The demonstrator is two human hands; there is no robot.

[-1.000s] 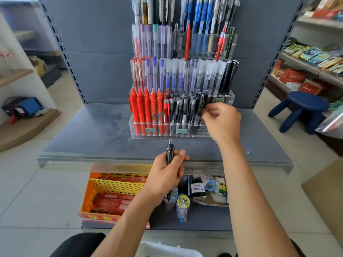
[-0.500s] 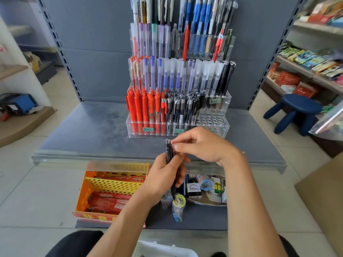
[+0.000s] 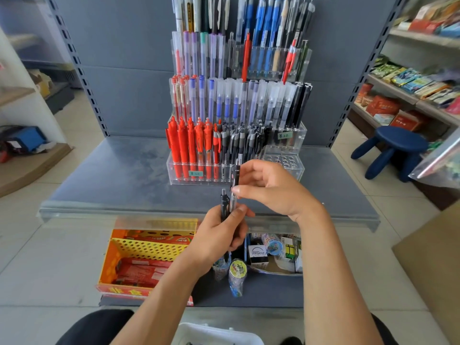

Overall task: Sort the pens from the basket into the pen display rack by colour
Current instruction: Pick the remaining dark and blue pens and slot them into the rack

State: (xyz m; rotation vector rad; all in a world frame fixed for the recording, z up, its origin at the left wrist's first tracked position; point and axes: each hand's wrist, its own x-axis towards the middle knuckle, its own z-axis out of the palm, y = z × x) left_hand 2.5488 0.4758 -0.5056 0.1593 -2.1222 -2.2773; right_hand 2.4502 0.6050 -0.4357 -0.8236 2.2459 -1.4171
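the clear pen rack [image 3: 293, 170] stands on a grey shelf [image 3: 112, 175], and two small green price tags are stuck to its tiers: one on the right of the second tier reads "¥ 1.0" [image 3: 283, 135], and the figure on the front one [image 3: 194, 173], under the red pens [image 3: 186, 143], is too blurred to read. on the lower shelf a small box [image 3: 257, 252] reads "versatile"; the red print along the front of the orange box [image 3: 117, 290] cannot be read. in front of the rack, the left hand [image 3: 219, 237] is raised with its fingers curled round a black pen [image 3: 224, 204], which is held upright, clicker end up. the right hand [image 3: 271, 188] comes in from the right with its wrist bent and pinches a second pen [image 3: 235, 175] between thumb and forefinger, the other fingers loosely curled. this second pen is upright too, just beside the first, with its lower end at the left hand's fingertips. both pens are below the front row, where dark pens [image 3: 244, 140] stand beside the red ones. the rim of a white basket [image 3: 199, 328] shows at the bottom edge.
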